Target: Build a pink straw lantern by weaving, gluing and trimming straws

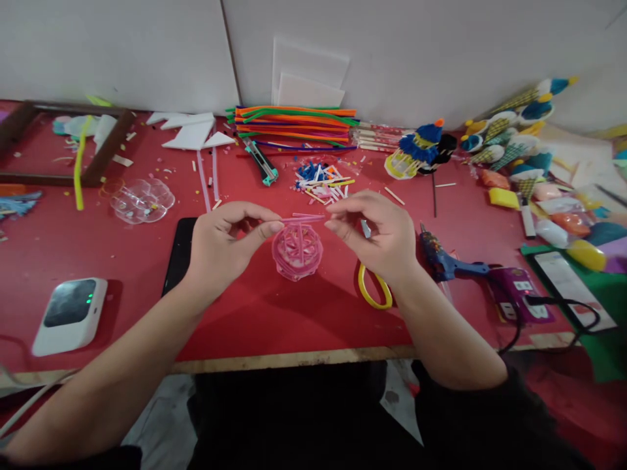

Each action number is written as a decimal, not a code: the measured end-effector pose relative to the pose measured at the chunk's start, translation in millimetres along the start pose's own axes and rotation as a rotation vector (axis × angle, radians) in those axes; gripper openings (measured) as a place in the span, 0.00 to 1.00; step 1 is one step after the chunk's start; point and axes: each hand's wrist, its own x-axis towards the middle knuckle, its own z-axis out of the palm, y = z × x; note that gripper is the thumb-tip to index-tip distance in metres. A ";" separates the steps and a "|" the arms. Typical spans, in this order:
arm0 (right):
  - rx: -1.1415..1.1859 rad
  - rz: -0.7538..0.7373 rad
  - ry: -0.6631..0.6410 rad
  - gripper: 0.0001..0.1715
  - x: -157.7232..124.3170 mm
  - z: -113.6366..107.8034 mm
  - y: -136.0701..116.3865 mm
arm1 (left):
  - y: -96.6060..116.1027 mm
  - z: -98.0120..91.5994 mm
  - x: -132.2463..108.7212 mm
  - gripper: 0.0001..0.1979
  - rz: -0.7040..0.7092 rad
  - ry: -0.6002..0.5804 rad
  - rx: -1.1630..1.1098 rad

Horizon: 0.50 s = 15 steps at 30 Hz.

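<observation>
My left hand [230,238] pinches one end of a thin pink strip [302,219] between thumb and forefinger. The strip's other end meets the fingertips of my right hand [379,228], whose thumb and forefinger come together around its tip. Just below the strip, a round pink piece [297,251], openwork with crossing bars on top, sits on the red table. Yellow-handled scissors [375,287] lie under my right hand, their blades mostly hidden by it. A dark phone [179,258] is partly covered by my left hand.
A hot glue gun [450,261] with a cable lies at right. Behind are cut scraps [323,179], a utility knife [261,162] and colourful pipe cleaners [294,124]. A clear palette [142,201] and white device [71,313] are at left; small figures [416,150] stand back right.
</observation>
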 end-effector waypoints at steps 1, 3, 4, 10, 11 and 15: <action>-0.001 -0.012 0.004 0.04 -3.0 0.2 1.2 | -0.3 -0.3 -1.1 0.05 0.000 0.005 -0.004; -0.022 -0.035 -0.003 0.04 -8.5 -0.1 3.9 | -1.5 -1.4 -3.0 0.05 0.001 0.010 -0.003; -0.037 -0.043 -0.004 0.04 -10.9 -0.4 5.3 | -2.4 -2.1 -3.7 0.05 0.004 0.014 -0.001; -0.093 -0.050 0.012 0.04 -17.0 -0.9 9.0 | -5.7 -7.5 -5.5 0.04 -0.036 0.007 -0.042; -0.095 -0.047 0.015 0.04 -16.6 -0.3 8.5 | -5.4 -8.0 -5.6 0.04 -0.048 -0.004 -0.050; -0.072 -0.063 0.016 0.03 -14.0 3.4 4.7 | -4.0 -6.6 -5.9 0.04 -0.052 -0.054 -0.050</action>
